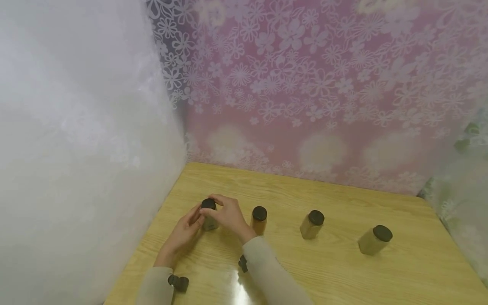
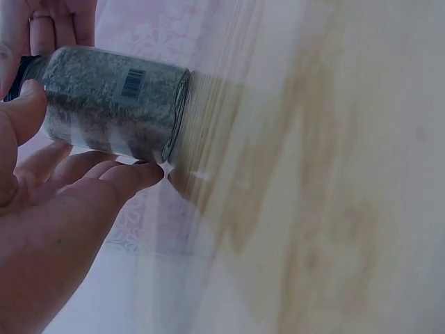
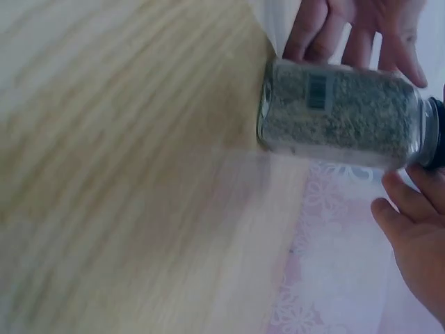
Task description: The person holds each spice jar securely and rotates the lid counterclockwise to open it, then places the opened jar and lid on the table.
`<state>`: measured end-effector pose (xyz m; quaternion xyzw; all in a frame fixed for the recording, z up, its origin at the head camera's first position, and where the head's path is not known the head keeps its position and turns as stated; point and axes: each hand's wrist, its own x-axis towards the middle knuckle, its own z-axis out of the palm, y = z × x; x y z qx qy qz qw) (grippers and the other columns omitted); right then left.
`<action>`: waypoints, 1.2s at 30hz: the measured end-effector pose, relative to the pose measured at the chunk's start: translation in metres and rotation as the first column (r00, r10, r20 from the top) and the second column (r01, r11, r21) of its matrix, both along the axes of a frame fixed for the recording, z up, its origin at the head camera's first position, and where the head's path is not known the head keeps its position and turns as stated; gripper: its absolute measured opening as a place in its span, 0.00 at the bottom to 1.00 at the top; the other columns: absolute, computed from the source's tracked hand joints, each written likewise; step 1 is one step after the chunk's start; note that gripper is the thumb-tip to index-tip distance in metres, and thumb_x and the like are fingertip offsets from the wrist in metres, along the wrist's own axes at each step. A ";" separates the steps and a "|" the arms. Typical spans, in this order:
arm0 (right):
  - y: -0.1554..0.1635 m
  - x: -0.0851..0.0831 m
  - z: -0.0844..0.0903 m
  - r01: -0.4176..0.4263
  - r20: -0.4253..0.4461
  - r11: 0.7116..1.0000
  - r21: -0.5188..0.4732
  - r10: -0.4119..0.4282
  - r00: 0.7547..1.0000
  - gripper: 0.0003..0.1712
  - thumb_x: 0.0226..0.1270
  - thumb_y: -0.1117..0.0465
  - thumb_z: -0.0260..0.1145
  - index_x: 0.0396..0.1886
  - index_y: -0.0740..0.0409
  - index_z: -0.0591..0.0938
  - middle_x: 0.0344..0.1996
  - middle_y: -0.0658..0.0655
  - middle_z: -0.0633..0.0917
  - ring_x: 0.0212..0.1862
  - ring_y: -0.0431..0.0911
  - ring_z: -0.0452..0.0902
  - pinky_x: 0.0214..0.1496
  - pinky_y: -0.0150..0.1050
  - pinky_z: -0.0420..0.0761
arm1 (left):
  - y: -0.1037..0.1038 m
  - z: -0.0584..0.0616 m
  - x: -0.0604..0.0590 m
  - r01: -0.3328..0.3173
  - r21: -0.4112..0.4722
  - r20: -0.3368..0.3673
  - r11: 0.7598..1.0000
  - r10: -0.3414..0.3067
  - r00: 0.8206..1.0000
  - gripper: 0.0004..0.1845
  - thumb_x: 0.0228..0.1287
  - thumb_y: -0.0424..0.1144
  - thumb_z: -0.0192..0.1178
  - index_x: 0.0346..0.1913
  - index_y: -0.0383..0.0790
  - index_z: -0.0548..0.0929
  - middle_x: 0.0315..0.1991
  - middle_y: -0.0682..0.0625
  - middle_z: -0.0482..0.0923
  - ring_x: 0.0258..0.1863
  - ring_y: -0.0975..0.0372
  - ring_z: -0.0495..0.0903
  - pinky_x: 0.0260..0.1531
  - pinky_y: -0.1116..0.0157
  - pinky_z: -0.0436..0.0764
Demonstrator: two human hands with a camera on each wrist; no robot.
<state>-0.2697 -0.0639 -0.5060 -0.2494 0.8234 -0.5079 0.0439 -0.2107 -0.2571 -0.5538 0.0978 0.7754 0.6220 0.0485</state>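
A clear glass spice jar (image 2: 104,97) with a black lid (image 1: 208,203) stands upright at the table's left. Grey-green flakes fill it, and a small barcode label (image 3: 318,92) is on its side. My left hand (image 1: 184,233) holds the jar from the left, fingers along the glass and thumb near the neck. From the right, my right hand (image 1: 228,214) grips the lid between thumb and fingers. The jar's base is right at the tabletop in both wrist views. Part of the lid is hidden by fingers.
To the right stand more black-lidded jars: an orange-brown one (image 1: 258,222) close by my right wrist, a tan one (image 1: 310,226), and another pale tan one (image 1: 373,241). The wooden table (image 1: 335,275) meets a white wall (image 1: 95,148) at left and a pink floral backdrop (image 1: 305,127) behind.
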 end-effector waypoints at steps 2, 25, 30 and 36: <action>-0.003 0.001 0.000 0.024 -0.014 0.999 -0.025 -0.024 1.000 0.34 0.65 0.45 0.78 0.67 0.55 0.83 0.66 0.57 0.85 0.68 0.56 0.81 0.71 0.57 0.80 | 0.000 0.000 -0.001 0.012 0.019 0.001 1.000 -0.012 1.000 0.37 0.87 0.43 0.49 0.86 0.36 0.45 0.85 0.34 0.44 0.83 0.37 0.50 0.76 0.38 0.61; 0.005 -0.001 0.002 -0.142 0.029 0.989 -0.049 0.143 0.989 0.34 0.74 0.47 0.70 0.74 0.55 0.78 0.74 0.57 0.76 0.77 0.56 0.70 0.75 0.57 0.75 | -0.001 0.002 -0.001 0.057 -0.076 -0.003 0.995 -0.058 0.998 0.36 0.88 0.45 0.46 0.87 0.42 0.43 0.85 0.33 0.44 0.83 0.36 0.49 0.77 0.35 0.59; 0.001 0.001 0.002 -0.143 -0.077 0.990 -0.002 0.142 0.987 0.22 0.75 0.48 0.69 0.63 0.51 0.85 0.63 0.51 0.87 0.70 0.51 0.79 0.73 0.55 0.78 | -0.003 0.005 0.000 0.099 -0.071 -0.019 0.993 -0.101 0.995 0.37 0.87 0.42 0.47 0.86 0.40 0.42 0.84 0.31 0.47 0.82 0.34 0.53 0.76 0.34 0.63; 0.005 0.001 0.006 -0.154 -0.085 0.988 0.024 0.156 0.984 0.24 0.77 0.49 0.68 0.65 0.55 0.83 0.65 0.56 0.86 0.69 0.53 0.80 0.71 0.54 0.80 | 0.000 0.005 -0.002 0.122 -0.094 -0.026 0.988 -0.125 0.992 0.36 0.87 0.44 0.47 0.86 0.42 0.44 0.83 0.30 0.51 0.80 0.34 0.59 0.74 0.35 0.67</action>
